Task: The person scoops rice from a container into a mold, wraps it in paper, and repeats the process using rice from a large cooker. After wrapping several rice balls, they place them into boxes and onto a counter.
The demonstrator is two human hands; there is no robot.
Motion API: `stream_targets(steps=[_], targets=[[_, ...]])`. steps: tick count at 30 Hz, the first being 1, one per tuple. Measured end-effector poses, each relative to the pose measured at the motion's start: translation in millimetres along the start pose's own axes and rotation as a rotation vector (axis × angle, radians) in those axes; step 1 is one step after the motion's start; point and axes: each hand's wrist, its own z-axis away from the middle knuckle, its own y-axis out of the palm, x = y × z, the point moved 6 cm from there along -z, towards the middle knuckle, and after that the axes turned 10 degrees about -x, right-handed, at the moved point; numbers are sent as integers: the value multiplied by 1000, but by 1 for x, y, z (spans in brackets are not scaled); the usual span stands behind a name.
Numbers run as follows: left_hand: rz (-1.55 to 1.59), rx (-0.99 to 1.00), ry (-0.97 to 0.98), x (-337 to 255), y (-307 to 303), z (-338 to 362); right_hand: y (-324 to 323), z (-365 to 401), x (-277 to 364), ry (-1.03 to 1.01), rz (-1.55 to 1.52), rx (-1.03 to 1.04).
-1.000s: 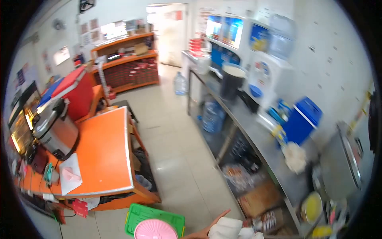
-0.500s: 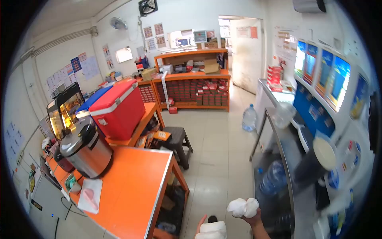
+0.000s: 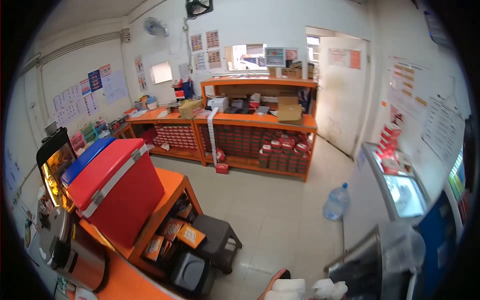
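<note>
At the bottom edge, my left hand [image 3: 275, 283] shows mainly its thumb, closed around a smooth white roll-like bundle [image 3: 289, 286]. Just to its right is a crumpled white bundle [image 3: 330, 289], the one in my right hand. That hand itself is hidden below the frame edge. The two bundles are close together over the tiled floor. What the white bundles are made of cannot be made out.
An orange table with a red cool box [image 3: 117, 187] and a steel cooker [image 3: 75, 250] is at left. A grey stool [image 3: 215, 232] stands beside it. Ahead are orange shelves [image 3: 260, 120] with red boxes, a water bottle [image 3: 337, 202] and a chest freezer [image 3: 365, 195].
My view has moved forward into the room and turned; the shelves and stool look nearer. Both white bundles are still held, lower in view and closer together. My right hand has dropped out of sight.
</note>
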Motion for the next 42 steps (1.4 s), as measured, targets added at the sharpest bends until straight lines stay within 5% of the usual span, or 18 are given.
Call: stream_targets(steps=[8,10,12,16,18,19,20,31,34,36,42], targets=[[-93,-179,127,-135,-218,-178,73,-320,25,198,-229,-79],[-73,-247,174,-159,-267,-209,178,-402,-2,151,444,301],[-57,-316,213,-178,-318,-234,231,-491,-31,165,410,282],[-65,-475,239,-220,-436,-238,286,-629,-106,203,309,341],[-74,-549,323,-258,-499,-251,300,-695,-141,368,-98,93],[-29,-595,387,-265,-518,-263,276,-759,-141,394,112,506],[30,-652,436,-270,-529,-274,293,-761,-160,295,-46,54],[-81,-861,775,-448,-861,-241,414,-1030,-386,529,339,167],[-101,-913,858,-503,-923,-201,447,-1145,-505,620,576,302],[-115,-945,916,-541,-951,-168,534,-1154,-623,785,614,633],[-109,-1007,1164,-619,-1025,-67,646,-1160,-942,1224,651,479]])
